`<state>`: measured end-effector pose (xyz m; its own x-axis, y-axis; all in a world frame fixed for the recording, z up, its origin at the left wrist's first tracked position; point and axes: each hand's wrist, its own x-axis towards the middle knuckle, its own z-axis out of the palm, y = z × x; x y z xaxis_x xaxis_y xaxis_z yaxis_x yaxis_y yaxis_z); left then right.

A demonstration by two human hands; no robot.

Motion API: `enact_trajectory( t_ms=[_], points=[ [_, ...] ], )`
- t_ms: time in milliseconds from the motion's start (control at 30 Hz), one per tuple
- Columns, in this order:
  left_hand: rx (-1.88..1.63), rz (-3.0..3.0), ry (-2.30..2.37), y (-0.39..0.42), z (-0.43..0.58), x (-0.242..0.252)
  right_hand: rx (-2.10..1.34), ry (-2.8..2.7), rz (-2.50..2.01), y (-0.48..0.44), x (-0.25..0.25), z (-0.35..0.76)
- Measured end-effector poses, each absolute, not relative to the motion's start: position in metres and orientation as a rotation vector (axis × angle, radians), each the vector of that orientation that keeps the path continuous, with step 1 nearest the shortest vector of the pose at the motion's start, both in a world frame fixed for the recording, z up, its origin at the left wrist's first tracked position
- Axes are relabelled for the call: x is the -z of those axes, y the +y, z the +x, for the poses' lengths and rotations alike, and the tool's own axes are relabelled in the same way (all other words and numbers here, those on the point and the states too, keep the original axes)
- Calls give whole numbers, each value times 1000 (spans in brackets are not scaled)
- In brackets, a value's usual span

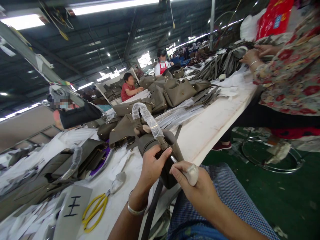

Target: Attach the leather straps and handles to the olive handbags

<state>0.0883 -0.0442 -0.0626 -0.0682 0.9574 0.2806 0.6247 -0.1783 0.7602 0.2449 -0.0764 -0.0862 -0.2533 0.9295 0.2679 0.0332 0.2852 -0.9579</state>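
Handbag sat at the edge of the tabletop.
Your left hand gripped its top by the wrapped handle; opposite, your right hand, closed round a white-handled tool, slanted the shaft toward it.

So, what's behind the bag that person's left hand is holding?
Beyond the bag, more grey-brown bags lie heaped on the white table. The bag and left hand hide whatever is directly behind them.

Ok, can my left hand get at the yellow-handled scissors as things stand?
Probably, after letting go: your left hand is holding the bag, but the scissors lie nearby on the table, uncovered at the handles.
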Motion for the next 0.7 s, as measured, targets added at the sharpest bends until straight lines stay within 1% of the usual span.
enact_trajectory(
  t_ms=[367, 500, 700],
  points=[
    [-1168, 1861, 1715, -47, 93, 62, -1215, -1517, -986, -71, 84, 238],
    [-1208, 1958, 1793, -54, 99, 62, -1204, -1561, -1028, -73, 84, 238],
    [-1252, 2023, 1835, -67, 105, 67, -1199, -1565, -967, -80, 84, 238]
  ],
)
